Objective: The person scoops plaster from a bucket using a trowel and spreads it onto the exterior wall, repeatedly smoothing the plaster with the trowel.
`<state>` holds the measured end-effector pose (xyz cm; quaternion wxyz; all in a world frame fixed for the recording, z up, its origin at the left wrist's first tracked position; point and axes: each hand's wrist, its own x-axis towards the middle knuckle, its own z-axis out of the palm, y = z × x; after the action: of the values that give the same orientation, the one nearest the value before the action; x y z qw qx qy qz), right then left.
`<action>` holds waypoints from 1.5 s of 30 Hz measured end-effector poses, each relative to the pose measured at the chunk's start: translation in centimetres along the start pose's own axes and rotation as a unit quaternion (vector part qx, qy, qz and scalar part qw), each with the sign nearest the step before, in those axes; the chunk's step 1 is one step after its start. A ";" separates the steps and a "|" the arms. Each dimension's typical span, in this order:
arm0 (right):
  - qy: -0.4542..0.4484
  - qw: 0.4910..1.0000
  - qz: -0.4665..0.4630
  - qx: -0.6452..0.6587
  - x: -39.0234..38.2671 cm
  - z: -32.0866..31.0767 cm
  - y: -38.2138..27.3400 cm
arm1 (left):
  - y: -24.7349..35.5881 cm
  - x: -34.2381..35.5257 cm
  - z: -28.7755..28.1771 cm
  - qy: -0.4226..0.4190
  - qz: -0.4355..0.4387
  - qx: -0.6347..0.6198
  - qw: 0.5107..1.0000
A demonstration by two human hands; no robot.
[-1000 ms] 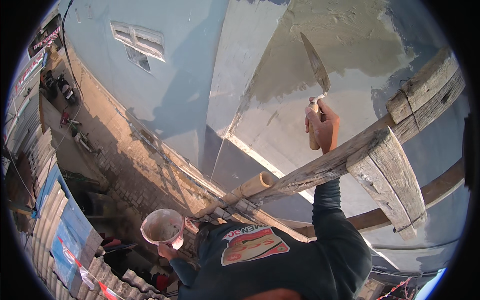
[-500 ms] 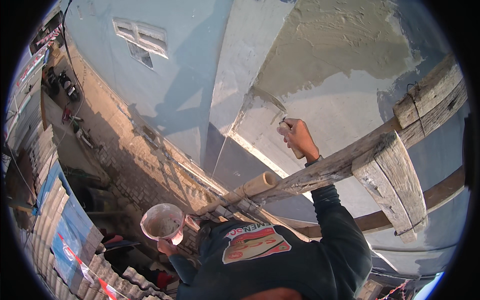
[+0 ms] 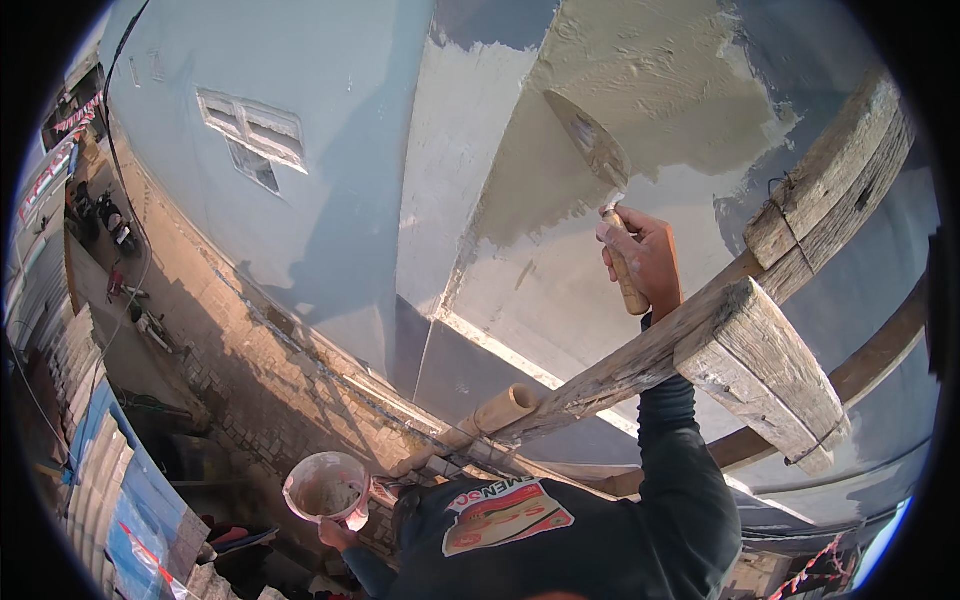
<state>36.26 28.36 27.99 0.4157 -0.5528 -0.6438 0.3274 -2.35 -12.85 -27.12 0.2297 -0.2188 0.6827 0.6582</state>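
Observation:
My right hand point(image 3: 640, 255) grips the wooden handle of a pointed trowel point(image 3: 590, 140), whose metal blade angles up and left over a patch of wet grey-green plaster point(image 3: 650, 90) on the pale wall point(image 3: 520, 300). Whether the blade touches the plaster I cannot tell. Low in the view, my left hand point(image 3: 337, 535) holds the rim of a pale bucket point(image 3: 305, 480) with greyish mix inside.
Weathered scaffold beams point(image 3: 610, 375) tied with wire cross beside my right arm, with a bamboo pole point(image 3: 490, 420) below. At left, far down, lies a paved alley point(image 3: 210, 330) with motorbikes point(image 3: 110, 220), corrugated roofs point(image 3: 130, 470) and a hanging cable point(image 3: 118, 140).
The trowel went down and left to the plaster's lower edge, then rose again, blade now angled up-left. My view has tilted, and the bucket sits lower in it, still held by my left hand.

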 end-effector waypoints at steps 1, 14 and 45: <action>0.025 0.999 -0.022 0.036 0.1 -0.4 -0.8 | -0.2 0.3 -0.3 -0.023 0.030 0.067 0.997; 0.146 0.948 -0.175 0.221 -0.8 -2.8 -1.3 | -2.4 3.7 -2.9 -0.006 0.079 0.075 0.994; -0.024 0.958 -0.107 0.265 4.5 21.5 25.3 | 0.4 0.7 -8.5 -0.089 0.262 0.189 0.942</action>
<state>27.92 37.99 -2.99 0.5642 -0.3428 -0.5993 0.4528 -3.38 -21.30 -27.02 0.1461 0.0741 0.8047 0.5706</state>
